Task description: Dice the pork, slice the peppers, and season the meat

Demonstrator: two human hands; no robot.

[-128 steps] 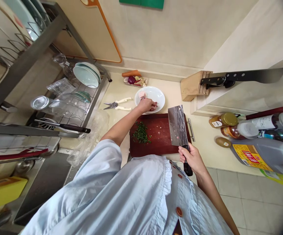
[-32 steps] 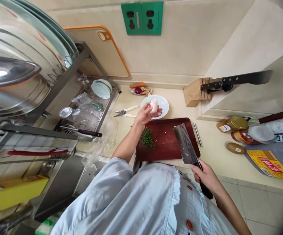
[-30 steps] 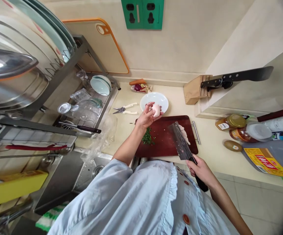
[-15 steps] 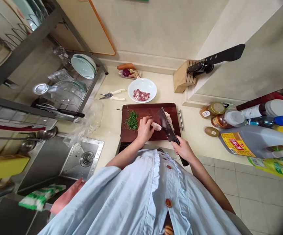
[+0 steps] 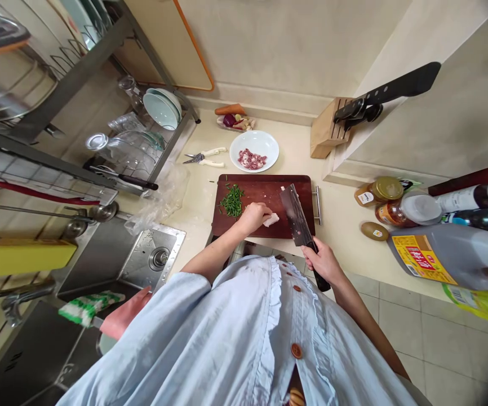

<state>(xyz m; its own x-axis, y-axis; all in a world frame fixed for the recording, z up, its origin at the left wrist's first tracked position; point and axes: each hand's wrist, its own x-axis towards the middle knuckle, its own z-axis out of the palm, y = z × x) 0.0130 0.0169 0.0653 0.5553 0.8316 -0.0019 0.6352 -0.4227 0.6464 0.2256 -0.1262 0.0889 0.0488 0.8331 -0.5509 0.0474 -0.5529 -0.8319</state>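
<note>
My right hand [image 5: 322,260] grips the black handle of a cleaver [image 5: 295,217], whose broad dark blade lies slantwise over the right part of a reddish-brown cutting board [image 5: 265,194]. Pale bits cling near the blade's far end. In the fingers of my left hand [image 5: 254,217] is a pale piece of meat [image 5: 271,220], held above the board's front middle, apart from the blade. Chopped green pieces [image 5: 231,201] are heaped at the board's left. Behind the board, a white bowl [image 5: 272,146] contains diced pink meat [image 5: 251,159].
White-handled scissors [image 5: 205,157] lie left of the bowl. A wooden knife block [image 5: 324,135] stands at the back right, with bottles, jars and a kiwi [image 5: 374,231] along the right. The steel sink [image 5: 172,237] and dish rack [image 5: 172,146] are at left.
The pale meat slices right of the blade no longer show there. My left hand has turned and closed more around the piece of meat. The whole view has shifted slightly.
</note>
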